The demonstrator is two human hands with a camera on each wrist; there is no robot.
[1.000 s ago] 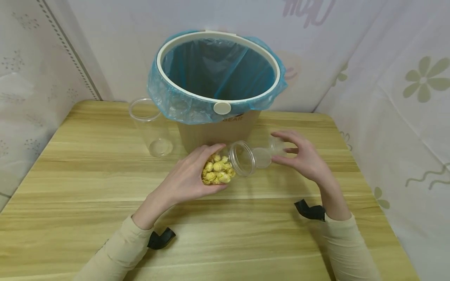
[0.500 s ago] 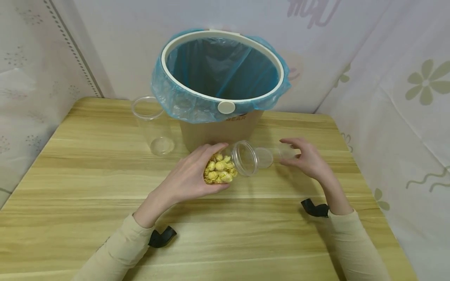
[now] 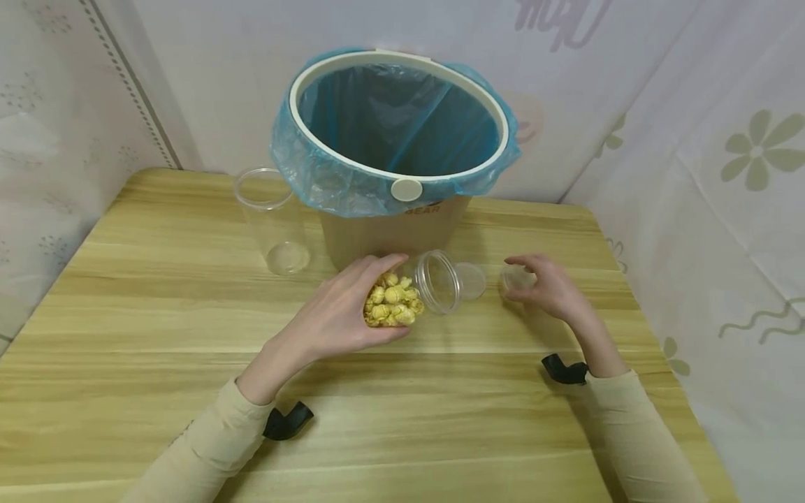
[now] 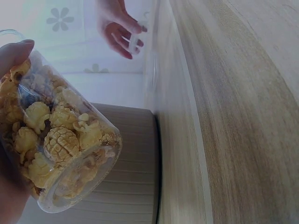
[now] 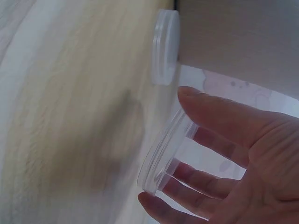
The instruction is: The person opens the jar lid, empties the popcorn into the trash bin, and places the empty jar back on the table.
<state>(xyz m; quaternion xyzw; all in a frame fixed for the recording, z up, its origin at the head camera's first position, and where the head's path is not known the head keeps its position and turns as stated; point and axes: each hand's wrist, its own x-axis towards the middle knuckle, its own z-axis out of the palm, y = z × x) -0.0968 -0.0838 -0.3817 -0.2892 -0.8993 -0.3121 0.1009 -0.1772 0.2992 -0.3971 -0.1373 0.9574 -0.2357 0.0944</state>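
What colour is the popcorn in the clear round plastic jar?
The popcorn is yellow, clearest in the head view.

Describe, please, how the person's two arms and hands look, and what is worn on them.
The left hand and the right hand wear no gloves. The left sleeve and the right sleeve are long, light beige and lightly creased, ending near the wrists. A bent black piece juts out by the left wrist, and a similar black part by the right.
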